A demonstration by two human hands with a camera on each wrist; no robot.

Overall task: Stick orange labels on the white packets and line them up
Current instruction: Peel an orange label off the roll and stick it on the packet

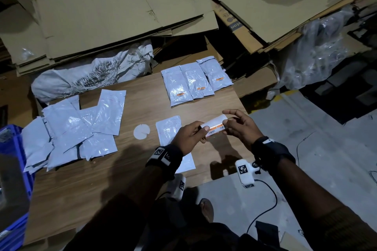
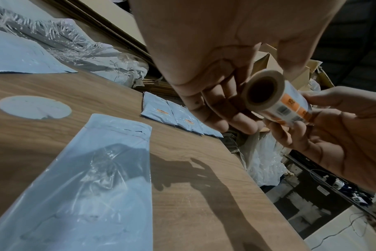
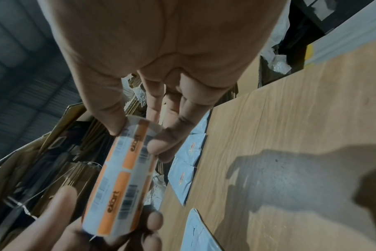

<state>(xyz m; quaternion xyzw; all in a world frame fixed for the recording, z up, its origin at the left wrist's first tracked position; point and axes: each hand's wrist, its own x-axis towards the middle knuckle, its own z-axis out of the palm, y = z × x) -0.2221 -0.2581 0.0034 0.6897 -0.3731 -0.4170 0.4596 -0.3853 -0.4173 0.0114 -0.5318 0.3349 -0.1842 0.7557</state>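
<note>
Flattened cardboard sheets (image 1: 114, 6) lie stacked beyond the far edge of the bench (image 1: 126, 179), a wood-grain surface carrying all the work.

Unlabelled stock: a loose, overlapping heap of white packets (image 1: 71, 128) occupies the left side of the bench, near its left edge. None of these shows an orange label in the head view.

Finished row: three labelled packets (image 1: 193, 80) lie side by side at the far right corner, edges touching or slightly overlapping, each bearing an orange label near its lower end. Alignment appears acceptable, though the row runs at a slant to the bench edge.

Packet in hand: one bare packet (image 1: 169, 130) lies flat near the middle of the bench, partly under the left wrist, apparently next for labelling.

Label roll (image 1: 216, 126): held above the bench near its right edge, between both hands. The left hand (image 1: 188, 138) grasps one end, thumb and fingers curled round it. The right hand (image 1: 240, 126) pinches the other end between thumb and fingertips (probably working a label free, though no lifted edge can be made out).

Assessment: three packets done; the middle one and the whole heap remain. Task judged well short of half complete
</note>
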